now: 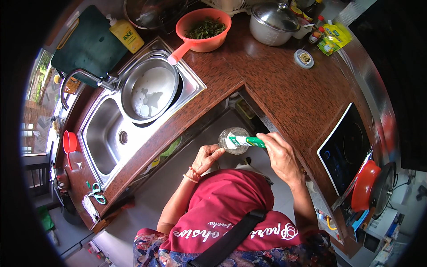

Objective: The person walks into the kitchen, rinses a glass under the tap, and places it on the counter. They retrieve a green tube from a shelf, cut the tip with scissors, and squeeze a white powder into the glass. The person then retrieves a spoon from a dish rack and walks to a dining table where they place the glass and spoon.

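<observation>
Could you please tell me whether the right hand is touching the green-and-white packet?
Touching: the head view shows the right hand gripping one end of the green-and-white packet.

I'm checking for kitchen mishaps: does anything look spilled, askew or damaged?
Nothing clearly stands out. The right hand holds a green packet at the clear glass, which the left hand grips at its side; no spill shows around them. The metal pan sits in the sink, and the pink bowl of greens stands upright.

Bright glare whitens the sink (132,137); edges bend.
</observation>
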`<state>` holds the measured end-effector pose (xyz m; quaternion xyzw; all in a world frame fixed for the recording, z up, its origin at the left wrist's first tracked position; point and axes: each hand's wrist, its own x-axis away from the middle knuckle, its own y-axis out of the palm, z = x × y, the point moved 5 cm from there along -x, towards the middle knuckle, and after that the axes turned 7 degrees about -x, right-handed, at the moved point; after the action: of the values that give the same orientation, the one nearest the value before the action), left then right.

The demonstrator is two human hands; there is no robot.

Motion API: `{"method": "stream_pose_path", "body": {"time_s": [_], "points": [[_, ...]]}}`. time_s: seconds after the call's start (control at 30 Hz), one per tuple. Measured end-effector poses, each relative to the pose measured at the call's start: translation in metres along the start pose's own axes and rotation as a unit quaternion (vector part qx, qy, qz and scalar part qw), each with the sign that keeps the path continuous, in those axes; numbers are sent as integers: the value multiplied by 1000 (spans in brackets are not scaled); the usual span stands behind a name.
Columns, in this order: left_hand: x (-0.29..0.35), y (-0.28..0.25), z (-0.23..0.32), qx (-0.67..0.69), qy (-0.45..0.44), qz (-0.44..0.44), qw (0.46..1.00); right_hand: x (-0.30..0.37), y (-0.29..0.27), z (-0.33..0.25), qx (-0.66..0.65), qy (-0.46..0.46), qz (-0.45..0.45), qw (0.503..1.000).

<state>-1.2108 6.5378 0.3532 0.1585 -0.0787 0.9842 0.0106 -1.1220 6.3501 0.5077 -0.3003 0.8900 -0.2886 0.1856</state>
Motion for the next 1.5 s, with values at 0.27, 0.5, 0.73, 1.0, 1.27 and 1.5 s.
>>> {"method": "stream_pose_path", "body": {"time_s": [0.27, 0.5, 0.73, 1.0, 1.27, 1.5], "points": [[3, 6, 12, 24, -21, -22, 999, -1, 12, -10, 25, -51, 5, 998], [4, 12, 10, 46, -23, -31, 998, -1, -5, -27, 17, -74, 100, 992], [2, 15, 13, 79, -18, -50, 995, 7, -9, -23, 20, -46, 101, 994], [1, 18, 14, 73, -5, -57, 996, 10, -11, -23, 63, -77, 92, 991], [-2, 20, 8, 77, 4, -58, 995, 14, -16, -27, 68, -70, 104, 990], [-4, 19, 3, 61, -7, -61, 996, 10, -15, -27, 72, -50, 94, 992]]}}
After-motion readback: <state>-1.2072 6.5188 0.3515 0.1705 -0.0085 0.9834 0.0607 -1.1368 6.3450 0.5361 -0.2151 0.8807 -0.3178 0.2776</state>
